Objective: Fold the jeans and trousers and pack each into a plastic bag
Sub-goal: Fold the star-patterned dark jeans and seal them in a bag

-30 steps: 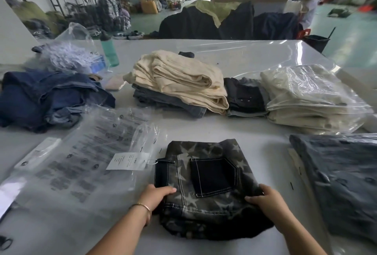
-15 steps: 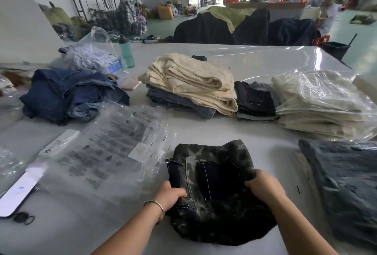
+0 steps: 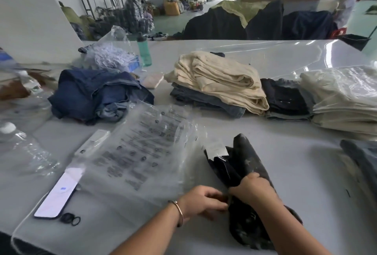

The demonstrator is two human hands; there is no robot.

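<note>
Printed plastic bag (image 3: 140, 152) lies flat, centre-left of frame, not yet opened. Left hand (image 3: 202, 201) w/ fingers curled at the bundle's near edge; can't tell what it pinches. Right hand (image 3: 253, 189) clamped on the dark star-print jeans (image 3: 244, 165), lower centre-right: flat a sec ago, now bunched & lifted, prob. ready for bagging.

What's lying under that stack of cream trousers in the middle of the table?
Under the cream trousers, folded grey-blue jeans stick out at the front. Anything deeper beneath is covered.
</note>
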